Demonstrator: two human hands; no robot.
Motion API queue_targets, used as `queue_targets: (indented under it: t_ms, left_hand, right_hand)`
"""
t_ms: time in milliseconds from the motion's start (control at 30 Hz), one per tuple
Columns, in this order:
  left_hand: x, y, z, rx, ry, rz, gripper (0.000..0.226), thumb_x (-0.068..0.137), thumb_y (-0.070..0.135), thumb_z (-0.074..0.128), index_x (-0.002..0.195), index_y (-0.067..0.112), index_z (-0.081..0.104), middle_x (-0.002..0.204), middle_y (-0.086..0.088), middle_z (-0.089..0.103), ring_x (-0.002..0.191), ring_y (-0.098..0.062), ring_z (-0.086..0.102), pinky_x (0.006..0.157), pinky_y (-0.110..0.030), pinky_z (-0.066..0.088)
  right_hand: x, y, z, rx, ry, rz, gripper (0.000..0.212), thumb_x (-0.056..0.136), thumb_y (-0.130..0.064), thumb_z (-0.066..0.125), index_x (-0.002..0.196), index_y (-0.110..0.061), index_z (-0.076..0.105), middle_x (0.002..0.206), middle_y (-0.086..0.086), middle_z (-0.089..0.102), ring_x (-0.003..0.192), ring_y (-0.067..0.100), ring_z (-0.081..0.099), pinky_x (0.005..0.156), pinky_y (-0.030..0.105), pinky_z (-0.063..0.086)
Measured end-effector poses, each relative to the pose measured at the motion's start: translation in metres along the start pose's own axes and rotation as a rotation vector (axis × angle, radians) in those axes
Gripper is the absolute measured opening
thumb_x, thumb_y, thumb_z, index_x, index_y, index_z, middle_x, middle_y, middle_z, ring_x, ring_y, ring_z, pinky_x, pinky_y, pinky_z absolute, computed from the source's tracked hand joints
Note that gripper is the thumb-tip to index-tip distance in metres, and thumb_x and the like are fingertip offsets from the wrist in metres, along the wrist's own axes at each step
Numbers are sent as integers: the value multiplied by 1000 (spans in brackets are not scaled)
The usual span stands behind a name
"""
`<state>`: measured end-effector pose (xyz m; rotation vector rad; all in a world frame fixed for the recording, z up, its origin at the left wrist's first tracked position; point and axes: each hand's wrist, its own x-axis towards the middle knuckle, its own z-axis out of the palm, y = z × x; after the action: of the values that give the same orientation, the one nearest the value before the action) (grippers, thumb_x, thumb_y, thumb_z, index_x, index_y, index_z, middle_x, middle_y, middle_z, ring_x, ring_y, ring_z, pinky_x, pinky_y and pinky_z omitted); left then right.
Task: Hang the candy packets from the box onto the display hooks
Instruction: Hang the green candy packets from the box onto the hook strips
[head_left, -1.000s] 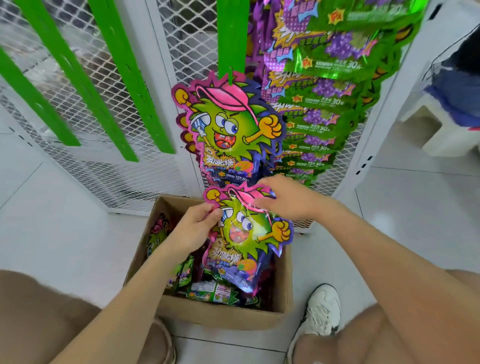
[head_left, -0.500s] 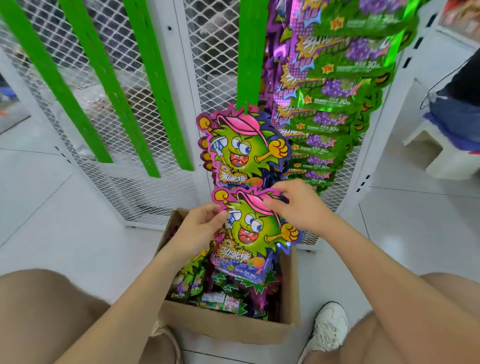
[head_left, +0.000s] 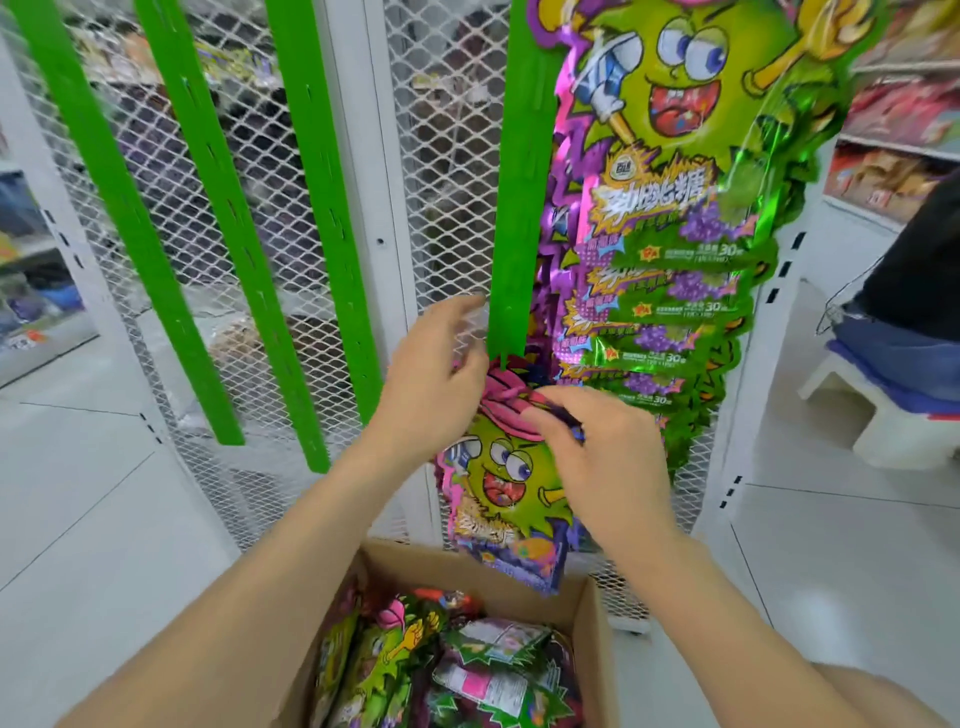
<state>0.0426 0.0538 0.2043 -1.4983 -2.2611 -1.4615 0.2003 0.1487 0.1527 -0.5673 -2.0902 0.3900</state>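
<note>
Pinched at its pink top by the right hand (head_left: 608, 457), the packet (head_left: 511, 486) has risen from over the box (head_left: 410, 561) to the green strip's (head_left: 514, 234) lower tip. The left hand (head_left: 426, 400) sits beside its top, grip unclear. Hooking seems imminent.

White stool (head_left: 893, 423) right; stocked shelves (head_left: 893, 171) behind.

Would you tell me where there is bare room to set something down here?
Bare: floor tiles left of the cardboard box; mesh between the empty green strips. Crowded: the box, and the hanging grape candy packets.
</note>
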Motion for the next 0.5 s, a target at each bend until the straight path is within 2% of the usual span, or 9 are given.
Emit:
queue_targets:
  t_ms: [67,133,200,300,400,500]
  left_hand:
    - [19,4,7,-90,-32,-24,41,108,11,54,148,19,54,136,13,61,112,7,57,86,3,38]
    - [32,4,17,-141,8,-58,32,107,13,58,139,15,58,120,18,66,98,17,59,79,3,41]
    - [39,1,22,-158,77,-85,22,105,16,63,127,16,62,103,18,68,88,14,63,75,-6,46]
    - [41,-6,21,-188,90,-63,8,104,18,65,109,21,71,90,12,76,82,-5,70,77,-31,55]
    - [39,-9,10,-176,46,-76,21,107,24,61,89,26,71,66,17,66,65,-6,60,66,-30,46]
    - [37,-10,-7,-194,2,-120,27,106,30,61,82,21,71,65,11,66,66,-11,62,69,-34,49]
  right_hand:
    - [11,-4,-3,-34,55,-22,21,94,-38,78,112,-27,80,94,-6,80,83,20,73,72,42,59]
    - [19,-9,-4,-44,96,-38,22,93,-45,77,110,-32,79,88,-7,79,79,19,73,66,41,58]
    - [23,-13,-3,-35,115,-43,24,92,-49,76,106,-30,75,83,-8,78,76,16,74,62,42,58]
    - [28,-12,-1,3,124,-46,21,90,-39,82,104,-25,76,84,-10,78,73,13,74,64,41,59]
    - [36,-12,2,52,106,-70,22,90,-26,84,111,-21,79,96,-10,80,83,6,71,75,29,54]
    - [48,-19,5,58,53,-145,23,95,-18,79,118,-16,76,102,-5,79,89,10,73,78,27,54]
